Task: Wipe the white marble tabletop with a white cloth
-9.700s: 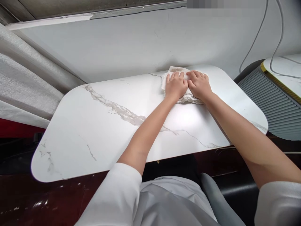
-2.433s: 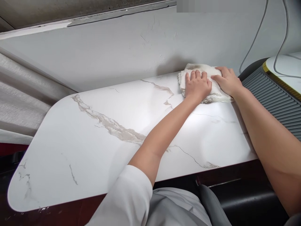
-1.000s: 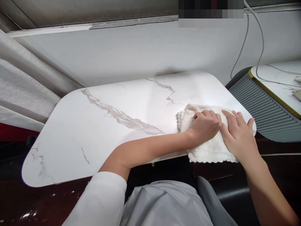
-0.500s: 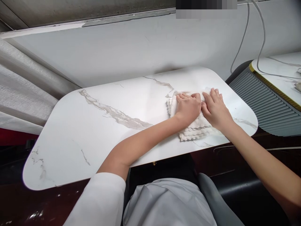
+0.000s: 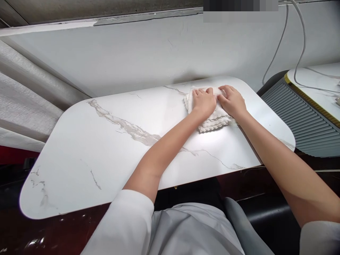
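Note:
A folded white cloth (image 5: 215,122) with scalloped edges lies flat on the white marble-patterned tabletop (image 5: 114,170), toward its back right. My left hand (image 5: 205,102) presses down on the cloth's left part, fingers curled over it. Close beside it, my right hand (image 5: 233,101) bears on the cloth's right side, its fingers bent and the thumb pointing at the left hand. The part of the cloth beneath both palms is hidden.
Behind the tabletop stands a pale wall panel (image 5: 127,60). A light curtain (image 5: 29,85) hangs at the left. On the right is a ribbed grey cabinet (image 5: 300,113) with a gold-edged white top, and a white cable (image 5: 303,39) drapes onto it.
Both hands have pushed the cloth away from me toward the tabletop's back edge, and slightly left. My forearms reach further forward.

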`<move>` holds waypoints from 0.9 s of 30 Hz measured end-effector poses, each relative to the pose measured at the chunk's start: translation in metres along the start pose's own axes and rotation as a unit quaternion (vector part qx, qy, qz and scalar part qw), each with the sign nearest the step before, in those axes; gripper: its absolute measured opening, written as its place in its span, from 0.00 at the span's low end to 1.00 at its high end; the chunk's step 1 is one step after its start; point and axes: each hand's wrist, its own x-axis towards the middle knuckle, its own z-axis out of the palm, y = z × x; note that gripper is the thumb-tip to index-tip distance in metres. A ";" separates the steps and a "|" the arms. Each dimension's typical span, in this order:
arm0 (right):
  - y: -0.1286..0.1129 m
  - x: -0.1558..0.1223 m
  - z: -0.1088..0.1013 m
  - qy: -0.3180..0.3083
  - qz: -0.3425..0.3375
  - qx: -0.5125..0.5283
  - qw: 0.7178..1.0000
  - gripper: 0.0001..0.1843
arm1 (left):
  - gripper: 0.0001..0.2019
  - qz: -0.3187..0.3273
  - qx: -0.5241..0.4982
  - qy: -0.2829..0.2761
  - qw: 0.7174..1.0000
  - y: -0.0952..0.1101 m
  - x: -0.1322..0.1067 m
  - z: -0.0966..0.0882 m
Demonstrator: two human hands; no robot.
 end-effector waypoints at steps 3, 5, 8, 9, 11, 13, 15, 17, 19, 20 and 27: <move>0.004 0.013 0.010 0.021 0.017 -0.007 1.000 0.22 | 0.24 0.003 -0.049 -0.038 0.998 -0.011 0.011 0.000; 0.006 0.022 0.017 0.032 0.019 -0.008 0.999 0.22 | 0.23 0.021 -0.072 -0.021 0.997 -0.020 0.018 0.002; 0.006 0.033 0.025 0.036 0.018 -0.012 0.999 0.21 | 0.21 0.037 -0.100 0.012 0.994 -0.031 0.028 0.007; 0.006 0.037 0.027 0.035 0.018 -0.016 0.999 0.21 | 0.20 0.040 -0.109 0.018 0.993 -0.034 0.030 0.008; 0.005 0.044 0.030 0.029 0.017 -0.028 0.999 0.21 | 0.20 0.044 -0.119 0.026 0.992 -0.039 0.036 0.009; 0.004 0.051 0.033 0.021 0.013 -0.041 0.999 0.22 | 0.19 0.044 -0.121 0.031 0.991 -0.043 0.041 0.010; 0.003 0.058 0.035 0.013 0.008 -0.053 0.998 0.23 | 0.20 0.038 -0.122 0.034 0.991 -0.046 0.046 0.011; 0.003 0.064 0.037 0.011 0.004 -0.060 0.998 0.25 | 0.21 0.026 -0.122 0.038 0.991 -0.050 0.050 0.012; 0.003 0.071 0.040 0.012 -0.005 -0.061 0.998 0.27 | 0.21 0.012 -0.119 0.044 0.992 -0.053 0.055 0.012; 0.003 0.074 0.042 0.013 -0.009 -0.060 0.998 0.27 | 0.21 0.007 -0.118 0.050 0.992 -0.055 0.057 0.012; 0.006 0.093 0.054 0.007 -0.016 -0.047 0.999 0.24 | 0.19 0.008 -0.107 0.066 0.992 -0.063 0.069 0.012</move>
